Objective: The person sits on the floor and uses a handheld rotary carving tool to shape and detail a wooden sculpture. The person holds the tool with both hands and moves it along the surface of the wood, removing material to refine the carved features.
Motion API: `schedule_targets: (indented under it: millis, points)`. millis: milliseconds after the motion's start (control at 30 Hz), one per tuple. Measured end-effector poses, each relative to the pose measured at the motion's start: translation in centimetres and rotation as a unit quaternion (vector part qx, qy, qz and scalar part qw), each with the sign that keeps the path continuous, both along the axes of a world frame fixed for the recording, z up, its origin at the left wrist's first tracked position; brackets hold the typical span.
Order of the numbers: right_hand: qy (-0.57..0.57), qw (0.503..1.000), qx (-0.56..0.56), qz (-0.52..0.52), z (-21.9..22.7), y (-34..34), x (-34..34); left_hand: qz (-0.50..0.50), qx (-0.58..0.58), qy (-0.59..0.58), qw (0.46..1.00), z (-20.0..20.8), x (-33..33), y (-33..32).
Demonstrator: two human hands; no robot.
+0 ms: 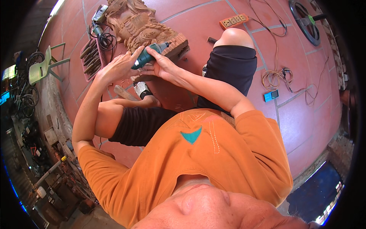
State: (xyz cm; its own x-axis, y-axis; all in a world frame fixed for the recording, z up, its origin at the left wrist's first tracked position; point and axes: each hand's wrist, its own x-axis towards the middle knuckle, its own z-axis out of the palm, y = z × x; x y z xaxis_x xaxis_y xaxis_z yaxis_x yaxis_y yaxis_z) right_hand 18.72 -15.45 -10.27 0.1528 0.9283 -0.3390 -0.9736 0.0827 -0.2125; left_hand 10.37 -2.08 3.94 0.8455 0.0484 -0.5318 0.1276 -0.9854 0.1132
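A teal die grinder (143,59) with a grey nose is held between my two hands, its nose pointing up and to the right. My left hand (121,65) is closed at its rear end, with the thumb along its side. My right hand (163,65) grips it from the right, the thumb over the body and the fingers beneath. Just beyond the hands lies a brown wood carving (139,28) with deep relief and a thick base block. The tip of the grinder's nose overlaps the near part of the carving; whether they touch, I cannot tell.
Left of the carving are a pink tray (102,61) of chisels and a corded power tool (98,30). A green stool (41,68) stands farther left. An orange power strip (234,21), a coiled cord (271,79) and a phone (271,96) lie on the red-tiled floor at right.
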Motion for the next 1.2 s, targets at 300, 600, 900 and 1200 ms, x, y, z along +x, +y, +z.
schedule_targets:
  millis: [300,600,900,1200]
  points:
    - [-0.019,1.0,-0.003,-0.002,-0.1,0.6,0.4,-0.009,0.006,-0.033,0.999,-0.2,0.1,0.1]
    - [-0.022,1.0,-0.001,0.002,-0.1,0.3,0.3,0.003,0.004,-0.001,1.0,0.1,0.4,-0.2]
    - [-0.019,1.0,-0.014,0.014,-0.2,-0.2,0.0,0.0,-0.01,-0.004,1.0,-0.7,-0.2,0.3]
    - [0.006,1.0,-0.016,0.018,0.2,-0.9,-0.2,0.004,-0.038,-0.001,0.999,0.1,-0.2,-0.2]
